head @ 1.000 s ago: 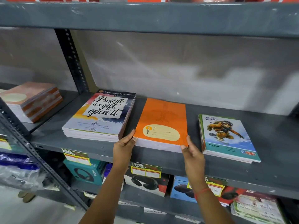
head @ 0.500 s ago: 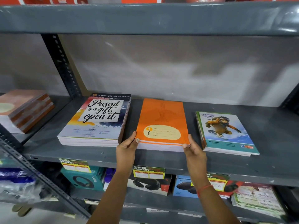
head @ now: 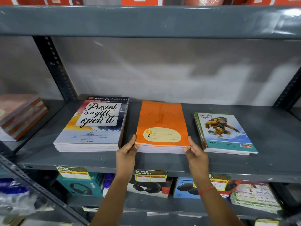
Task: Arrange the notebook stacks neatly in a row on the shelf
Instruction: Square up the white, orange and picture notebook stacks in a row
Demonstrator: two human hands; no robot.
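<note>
Three notebook stacks lie side by side on the grey shelf (head: pixel 268 160). The orange stack (head: pixel 161 121) is in the middle. My left hand (head: pixel 127 152) grips its near left corner and my right hand (head: pixel 195 151) grips its near right corner, thumbs on the cover edge. To its left lies a thicker stack with a "Present is a gift, open it" cover (head: pixel 94 124). On the right is a thinner stack with a snowboarder cover (head: pixel 224 132), its near end angled slightly rightward.
A brown-edged stack (head: pixel 19 115) sits in the neighbouring bay at left, past a perforated upright (head: pixel 53 67). An upper shelf (head: pixel 146 22) hangs overhead. Boxed headphones (head: pixel 81 186) and price tags (head: pixel 150 176) fill the lower shelf.
The orange stack has been turned from a slanted position to sit straighter, parallel with the left stack. Both hands stayed on its near corners, and the view shifted right.
</note>
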